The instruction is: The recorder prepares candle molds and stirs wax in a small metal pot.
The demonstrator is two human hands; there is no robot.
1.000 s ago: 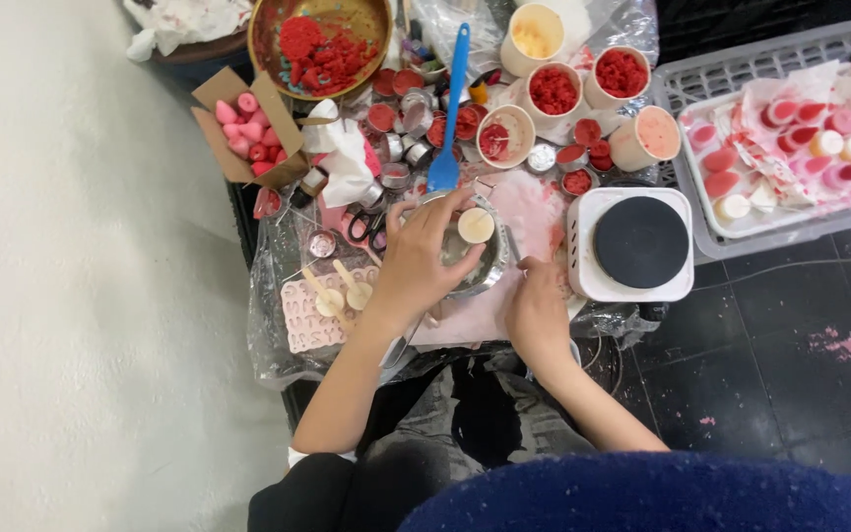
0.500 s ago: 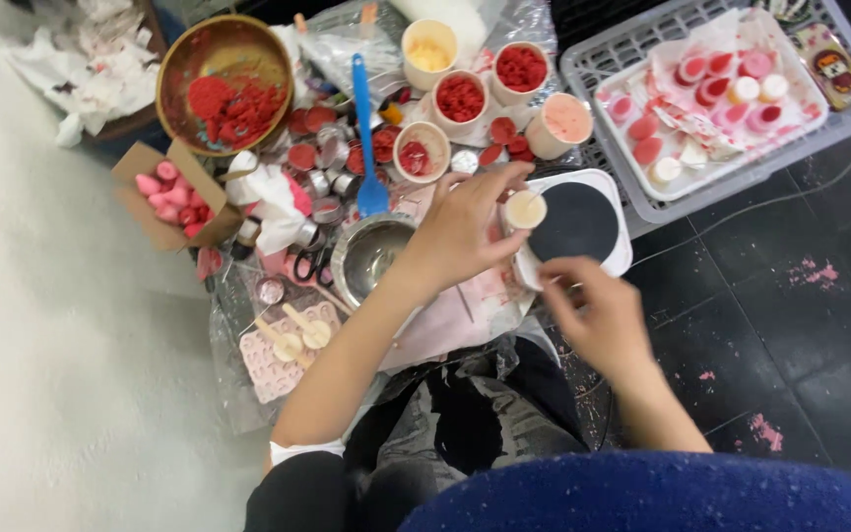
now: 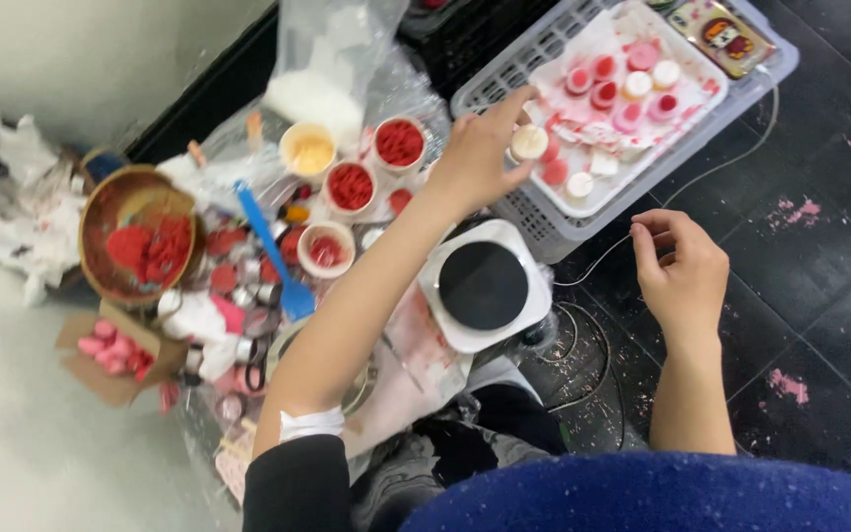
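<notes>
My left hand (image 3: 480,158) reaches far forward over the near corner of a grey plastic basket (image 3: 544,225). Its fingertips hold a small round cup of cream-coloured wax (image 3: 529,143) just above the stained white paper (image 3: 583,74) that lines the basket. Several small pink, red and cream filled cups (image 3: 608,94) lie on that paper. My right hand (image 3: 684,278) hovers over the black floor to the right of a white hot plate with a black disc (image 3: 485,286). Its fingers are loosely curled with nothing seen in them, beside a thin white cable (image 3: 593,268).
Paper cups of red and yellow material (image 3: 352,185) stand left of the basket, with a blue spatula (image 3: 273,251), a brown bowl of red flakes (image 3: 140,241) and a cardboard box of pink pieces (image 3: 110,347). A metal pot (image 3: 361,386) lies under my left forearm. Pink spots mark the floor.
My left hand has carried the small cream cup from above the metal pot, past the hot plate, out to the basket. My right hand has drawn back to the right. The view swung right.
</notes>
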